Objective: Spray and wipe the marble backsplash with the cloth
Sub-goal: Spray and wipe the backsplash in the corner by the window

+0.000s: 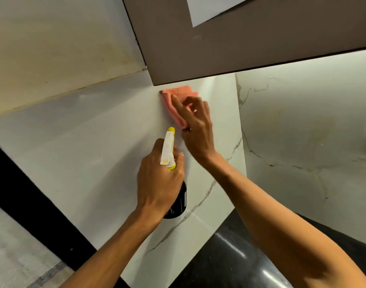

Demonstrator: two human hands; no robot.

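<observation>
So the marble backsplash is taking up most of the view, white with grey veins running toward the black countertop at its bottom edge. A brown wall cabinet is hanging over its top edge. The left hand is wrapping fully around the neck of the spray bottle, fingers curled tight, nozzle pointing up at the wall. My guess is it's being kept close so the next squirt is ready without putting anything down. The right hand is pressing the folded pink cloth flat onto the marble at the top edge, right under the cabinet's bottom corner. Its index finger is lying along the cloth, the other fingers are bending over it, and the thumb is catching the lower fold, so it's gripping and pushing at once, probably so the cloth isn't slipping while wiping that awkward strip.
</observation>
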